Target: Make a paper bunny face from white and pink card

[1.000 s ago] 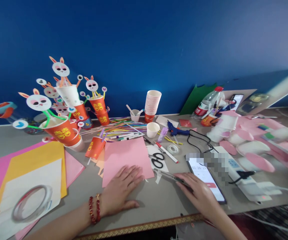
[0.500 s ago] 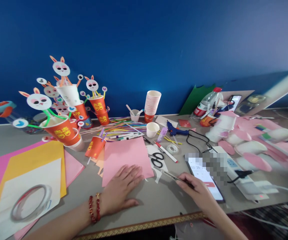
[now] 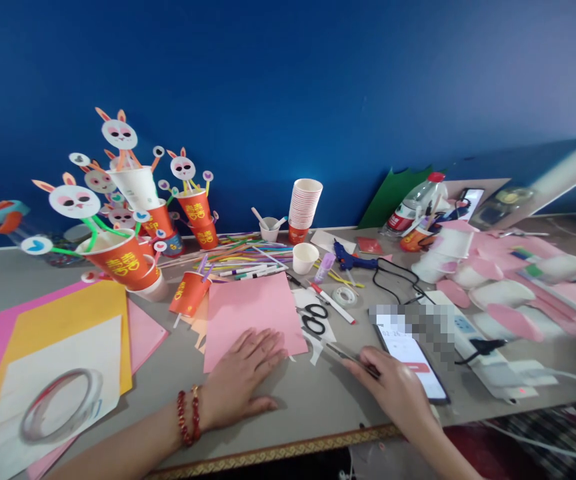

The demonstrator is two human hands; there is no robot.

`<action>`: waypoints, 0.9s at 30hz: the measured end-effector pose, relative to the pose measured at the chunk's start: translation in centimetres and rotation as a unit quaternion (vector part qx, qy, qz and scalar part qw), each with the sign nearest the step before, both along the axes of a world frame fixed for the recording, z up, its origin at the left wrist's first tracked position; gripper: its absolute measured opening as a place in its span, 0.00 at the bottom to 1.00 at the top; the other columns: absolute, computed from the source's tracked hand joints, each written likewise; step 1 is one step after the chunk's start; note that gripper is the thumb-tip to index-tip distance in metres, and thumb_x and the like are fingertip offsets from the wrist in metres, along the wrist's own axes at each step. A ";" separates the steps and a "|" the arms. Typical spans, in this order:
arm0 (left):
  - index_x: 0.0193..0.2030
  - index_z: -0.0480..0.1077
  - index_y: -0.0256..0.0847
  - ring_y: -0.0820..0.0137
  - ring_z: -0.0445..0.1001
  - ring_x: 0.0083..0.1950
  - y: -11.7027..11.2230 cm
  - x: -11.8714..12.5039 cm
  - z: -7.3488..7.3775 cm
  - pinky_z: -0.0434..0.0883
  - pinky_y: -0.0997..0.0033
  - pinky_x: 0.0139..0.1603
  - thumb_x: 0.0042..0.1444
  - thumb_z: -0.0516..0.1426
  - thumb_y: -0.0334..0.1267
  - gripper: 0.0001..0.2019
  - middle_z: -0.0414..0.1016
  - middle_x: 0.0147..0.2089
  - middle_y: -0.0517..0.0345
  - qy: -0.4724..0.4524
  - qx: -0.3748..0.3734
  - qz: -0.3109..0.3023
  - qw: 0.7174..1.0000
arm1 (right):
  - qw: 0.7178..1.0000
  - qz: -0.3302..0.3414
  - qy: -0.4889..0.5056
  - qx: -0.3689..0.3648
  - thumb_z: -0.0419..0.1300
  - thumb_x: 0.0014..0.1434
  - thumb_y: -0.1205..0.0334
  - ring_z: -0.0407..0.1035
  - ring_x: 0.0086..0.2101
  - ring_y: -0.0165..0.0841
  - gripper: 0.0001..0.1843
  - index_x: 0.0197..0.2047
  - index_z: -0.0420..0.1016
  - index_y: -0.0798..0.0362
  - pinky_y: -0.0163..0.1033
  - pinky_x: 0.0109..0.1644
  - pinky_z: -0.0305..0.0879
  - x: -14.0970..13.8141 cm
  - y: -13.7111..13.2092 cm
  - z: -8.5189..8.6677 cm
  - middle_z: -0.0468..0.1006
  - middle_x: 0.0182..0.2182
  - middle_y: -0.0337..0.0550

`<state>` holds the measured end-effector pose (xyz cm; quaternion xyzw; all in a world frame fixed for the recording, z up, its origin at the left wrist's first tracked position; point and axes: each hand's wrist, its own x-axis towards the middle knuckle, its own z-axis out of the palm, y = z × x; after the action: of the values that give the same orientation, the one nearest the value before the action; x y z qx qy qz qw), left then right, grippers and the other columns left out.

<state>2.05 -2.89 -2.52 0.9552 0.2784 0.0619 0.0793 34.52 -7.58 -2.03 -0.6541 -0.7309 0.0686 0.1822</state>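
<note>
Partly hidden, one slim tool [image 3: 339, 351] pinched in the right hand [image 3: 393, 388], kind unclear, left hand [image 3: 244, 372] spread flat, covering one pink sheet's [image 3: 253, 310] lower edge.

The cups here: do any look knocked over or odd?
Yes. The orange cup just left of the pink sheet leans over, purple straws poking from its mouth, while the tall cup stack behind stands upright. Several white cups at right lie on their sides; that may be deliberate.

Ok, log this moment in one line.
left hand: partly on pink sheet | right hand: holding slim tool | scissors: beside sheet
</note>
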 end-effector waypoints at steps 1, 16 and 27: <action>0.73 0.43 0.45 0.55 0.45 0.74 0.0 0.0 0.0 0.45 0.48 0.72 0.60 0.52 0.61 0.42 0.45 0.75 0.51 0.000 0.000 0.000 1.000 | 1.000 0.008 -0.010 0.000 0.48 0.66 0.41 0.64 0.21 0.31 0.26 0.24 0.59 0.50 0.34 0.25 0.53 0.0 0.0 0.1 0.66 0.21 0.35; 0.74 0.43 0.46 0.54 0.45 0.74 0.0 0.0 0.1 0.45 0.48 0.72 0.61 0.48 0.63 0.40 0.44 0.75 0.51 0.003 0.001 -0.005 1.000 | 0.985 0.151 -0.068 0.040 0.45 0.71 0.51 0.74 0.29 0.33 0.21 0.37 0.75 0.49 0.34 0.29 0.65 -0.2 1.1 0.5 0.77 0.29 0.42; 0.74 0.41 0.45 0.53 0.42 0.74 -0.2 0.5 0.7 0.35 0.43 0.72 0.62 0.48 0.62 0.40 0.42 0.75 0.53 0.024 0.002 -0.006 1.000 | 0.968 0.207 -0.083 0.113 0.46 0.71 0.57 0.75 0.32 0.32 0.19 0.51 0.78 0.50 0.34 0.35 0.69 0.7 0.6 0.3 0.79 0.32 0.43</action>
<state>2.50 -3.07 -1.83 0.9581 0.2746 0.0395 0.0710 35.20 -6.94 -1.70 -0.4668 -0.8662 -0.0332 0.1755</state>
